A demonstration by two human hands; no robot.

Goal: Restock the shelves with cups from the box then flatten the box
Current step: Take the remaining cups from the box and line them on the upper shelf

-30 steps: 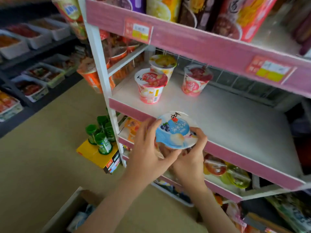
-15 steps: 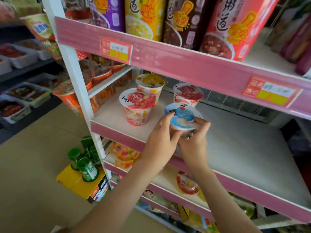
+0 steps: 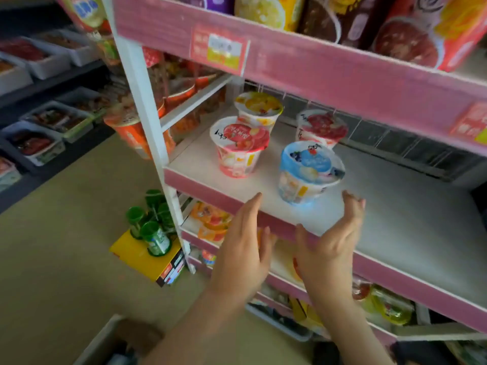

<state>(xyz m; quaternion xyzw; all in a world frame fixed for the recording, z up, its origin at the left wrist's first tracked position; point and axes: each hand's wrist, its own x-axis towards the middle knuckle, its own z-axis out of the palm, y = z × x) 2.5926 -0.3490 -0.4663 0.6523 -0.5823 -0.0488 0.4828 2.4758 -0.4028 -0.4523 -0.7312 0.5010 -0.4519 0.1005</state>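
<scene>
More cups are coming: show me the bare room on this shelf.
The shelf is bare right of the blue cup and red cup, back to the wire grid. A narrow gap runs between pink cup and blue cup. The left end is crowded: pink cup, yellow cup behind it.

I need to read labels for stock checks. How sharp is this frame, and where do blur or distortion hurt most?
Head view: motion blur smears the price tag, left hand and right hand; the blue cup is soft, its lid print unreadable; the upper shelf edge slants across the wide-angle frame.
</scene>
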